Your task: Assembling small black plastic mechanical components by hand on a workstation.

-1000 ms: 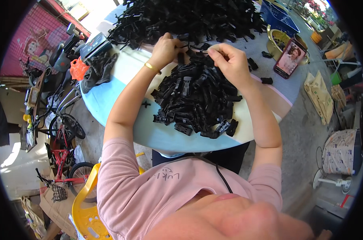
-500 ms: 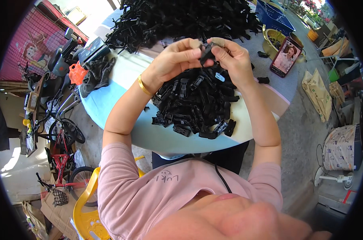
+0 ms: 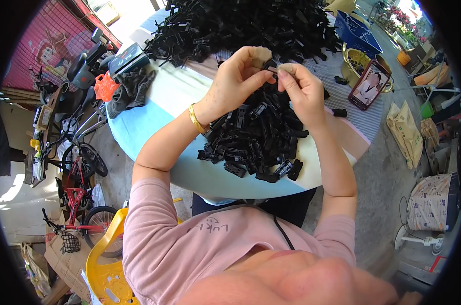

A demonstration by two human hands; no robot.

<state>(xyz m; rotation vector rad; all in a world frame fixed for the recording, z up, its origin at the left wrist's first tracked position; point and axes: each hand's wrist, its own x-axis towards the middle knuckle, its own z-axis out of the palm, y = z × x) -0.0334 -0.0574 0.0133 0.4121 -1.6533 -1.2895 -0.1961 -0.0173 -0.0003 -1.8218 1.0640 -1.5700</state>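
Note:
Above the near pile, both hands meet around a small black plastic part. My left hand is closed on it with thumb and curled fingers, a gold bangle at the wrist. Thumb and index finger of my right hand pinch at the part's right end. Tan covers wrap the tips of fingers on both hands. Below them lies a pile of black plastic parts, several showing slotted bodies. Fingers hide most of the held part.
A larger heap of black parts covers the table's far side. At right are a phone, a gold-coloured pot and a blue basket. Dark cloth and a box lie at left. A yellow chair stands near left.
My left hand has turned, its fingers now curled over the black part. My right hand has shifted from holding the part to a pinch at its right end. The view has shifted slightly.

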